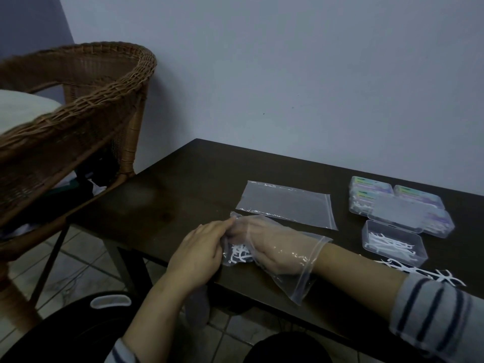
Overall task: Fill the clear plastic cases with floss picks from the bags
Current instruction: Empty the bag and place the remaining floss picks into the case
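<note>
Right hand is wrist-deep in the floss bag on the bench, fingers curled at the picks, left hand pinching its closed end: risk is a fistful snagging the narrow bag mouth on withdrawal and scattering short of the open case.

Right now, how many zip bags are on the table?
2. One empty bag lies flat mid-table. The other bag is at the near edge, with the right hand inside it and the left hand holding its closed end.
</note>
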